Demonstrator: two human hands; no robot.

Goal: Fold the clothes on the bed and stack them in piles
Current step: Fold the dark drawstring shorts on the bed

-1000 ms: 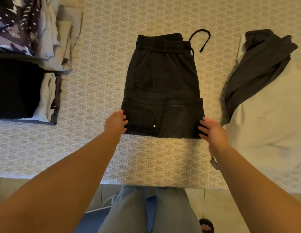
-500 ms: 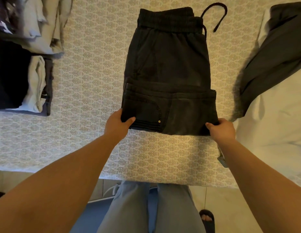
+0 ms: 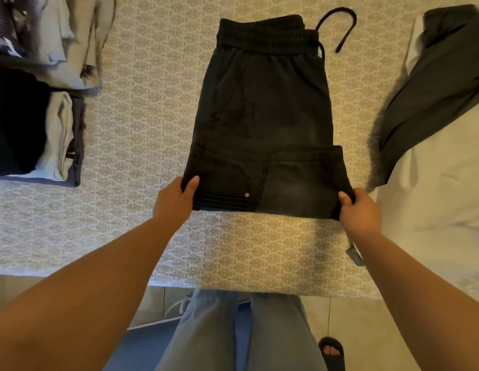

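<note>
I see the folded black trousers (image 3: 262, 116) lying flat in the middle of the patterned bed (image 3: 152, 103), waistband at the far end. My left hand (image 3: 174, 202) pinches their near left corner, thumb on top, and my right hand (image 3: 360, 210) grips the near right corner with curled fingers. Folded piles (image 3: 45, 103) sit at the far left, with a grey garment (image 3: 433, 84) on the right.

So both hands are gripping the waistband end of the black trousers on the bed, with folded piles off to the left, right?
Not the waistband. The head view shows the left hand and right hand gripping the near, folded end of the black trousers; the waistband lies at the far end, untouched. The folded piles are on the left.
</note>
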